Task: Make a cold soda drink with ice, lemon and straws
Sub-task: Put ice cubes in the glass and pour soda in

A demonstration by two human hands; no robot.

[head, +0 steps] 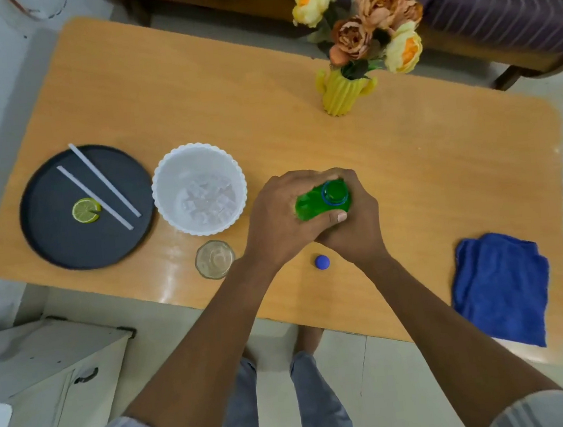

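Soda, in a green plastic bottle [310, 205] with its neck open, stands between both hands at mid-table. Far left of that grip lies a round black tray [45, 243] bearing two white straws [105, 182] and a lemon slice [84, 210], probably staged for the finish. Nearer sits a white scalloped bowl [166, 176] of ice cubes [208, 199]; a clear empty glass [214, 259] waits just left of the wrists, handy for pouring. The left hand [274, 224] wraps the bottle's body, thumb across it; the right hand [357, 226] curls round the far side, steadying. A small blue cap [322, 262] rests below the grip, between the forearms. Well right lies a folded blue cloth [500, 288], likely for spills.
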